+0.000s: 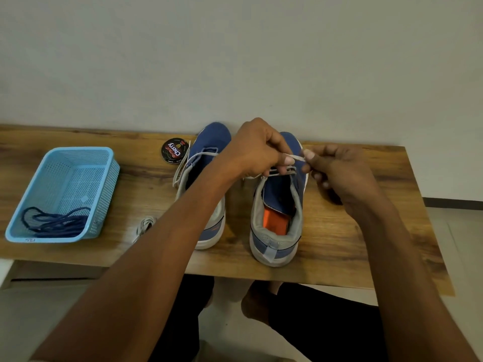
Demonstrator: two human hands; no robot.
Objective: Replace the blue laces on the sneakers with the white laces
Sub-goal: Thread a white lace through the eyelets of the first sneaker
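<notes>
Two blue and grey sneakers stand side by side on the wooden table [366, 231], toes toward the wall. The right sneaker [278, 218] has a white lace [283, 171] through its lower eyelets. My left hand [257, 150] reaches over that shoe's toe and pinches the lace. My right hand [337, 173] pinches the same lace's end just to the right. The left sneaker [206, 152], partly hidden by my left forearm, carries a white lace [183, 165] hanging loose on its left side. The blue laces [56, 222] lie in a light blue basket [78, 152].
A round black polish tin [175, 150] sits behind the left sneaker near the wall. A loose bit of white lace [143, 226] lies on the table between basket and shoe. My legs show below the table's front edge.
</notes>
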